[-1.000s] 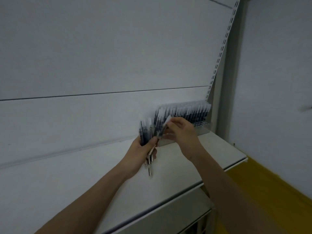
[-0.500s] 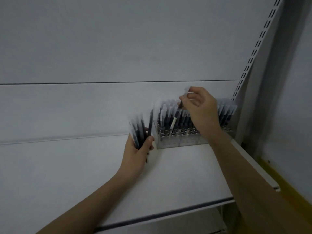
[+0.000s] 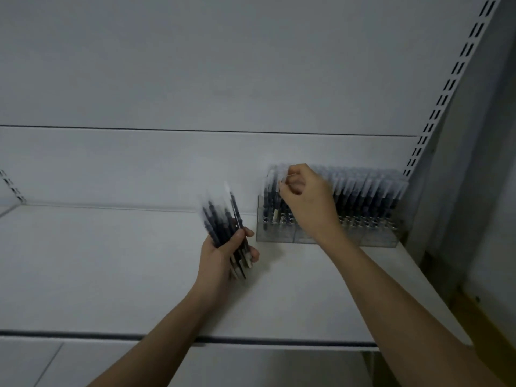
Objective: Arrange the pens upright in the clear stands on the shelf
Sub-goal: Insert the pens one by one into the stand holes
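A clear stand [image 3: 371, 238] sits at the back right of the white shelf [image 3: 111, 275], packed with several upright dark pens with frosted caps [image 3: 368, 194]. My left hand [image 3: 223, 255] grips a bundle of several dark pens [image 3: 223, 219], held upright just left of the stand. My right hand [image 3: 307, 202] is over the stand's left end, fingers curled and pinching the cap of one pen [image 3: 276, 216] that stands in a slot there. My right hand and forearm hide the middle pens.
A white back panel rises behind the shelf. A slotted upright rail [image 3: 446, 88] runs along the right side, next to a grey wall. A lower shelf [image 3: 83, 364] shows below the front edge. Yellow floor [image 3: 485, 319] shows at far right.
My right hand has lowered the single pen from above the stand down into a slot at its left end. My left hand with the bundle has stayed beside the stand.
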The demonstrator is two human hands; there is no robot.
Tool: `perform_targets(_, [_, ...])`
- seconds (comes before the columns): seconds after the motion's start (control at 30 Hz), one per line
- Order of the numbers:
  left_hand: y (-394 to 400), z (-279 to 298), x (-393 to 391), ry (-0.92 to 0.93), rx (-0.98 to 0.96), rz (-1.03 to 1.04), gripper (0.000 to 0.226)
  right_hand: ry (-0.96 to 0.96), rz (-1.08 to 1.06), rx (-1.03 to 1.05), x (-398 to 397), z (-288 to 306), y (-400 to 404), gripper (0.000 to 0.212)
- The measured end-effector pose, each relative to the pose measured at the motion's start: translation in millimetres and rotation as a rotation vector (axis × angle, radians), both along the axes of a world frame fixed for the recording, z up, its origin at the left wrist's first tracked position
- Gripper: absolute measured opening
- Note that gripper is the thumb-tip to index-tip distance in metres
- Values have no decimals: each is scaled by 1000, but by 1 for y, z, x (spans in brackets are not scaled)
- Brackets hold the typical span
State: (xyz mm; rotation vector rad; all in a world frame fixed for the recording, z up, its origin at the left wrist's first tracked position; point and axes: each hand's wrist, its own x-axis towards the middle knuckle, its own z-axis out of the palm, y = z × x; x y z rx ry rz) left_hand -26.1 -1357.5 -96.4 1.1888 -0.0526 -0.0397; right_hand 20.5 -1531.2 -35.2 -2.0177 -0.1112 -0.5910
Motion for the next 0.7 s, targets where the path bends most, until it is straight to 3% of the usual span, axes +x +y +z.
perform_targets(0.1, [-3,-1,-7,34,-1,-97,16,91,-32,-158,0,-13,6,6])
perform_targets(0.27, [-4,3,-9,54,71,-204,18,80,-66,-130,-5,-15,5,13])
perform_targets(0.4, [-3,1,-8,51,140,-249,19,-46,-51,132,-28,-32,7,1])
perform_targets(0.53, [-5,1,-9,40,160,-259,15,103,166,492,-43,-55,12,8])
perform_targets(0.7, [-8,1,-10,40,224,-267,17,197,203,622,-48,-70,12,26])
